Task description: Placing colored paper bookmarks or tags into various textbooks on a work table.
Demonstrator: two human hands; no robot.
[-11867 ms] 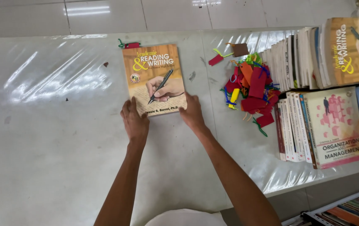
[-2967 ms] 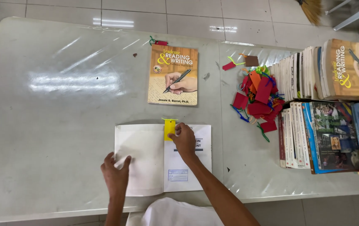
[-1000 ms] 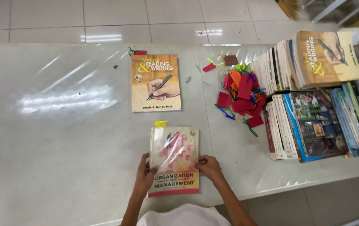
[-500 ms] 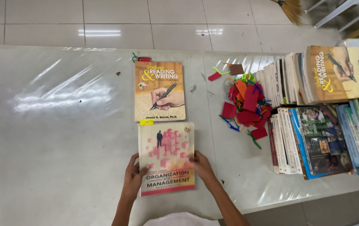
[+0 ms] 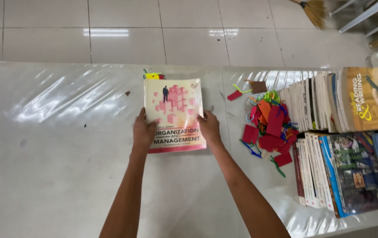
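Up the table (image 5: 43, 176) slides the pink book (image 5: 174, 115), now covering the orange one; left hand (image 5: 143, 132) and right hand (image 5: 209, 128) grip its 2 side edges, fingers curled

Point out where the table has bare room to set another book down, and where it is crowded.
The broad stretch of table left of the pink book held by the left hand and right hand is bare, as is the near strip around the forearms. Crowded: the coloured tags and book rows on the right.
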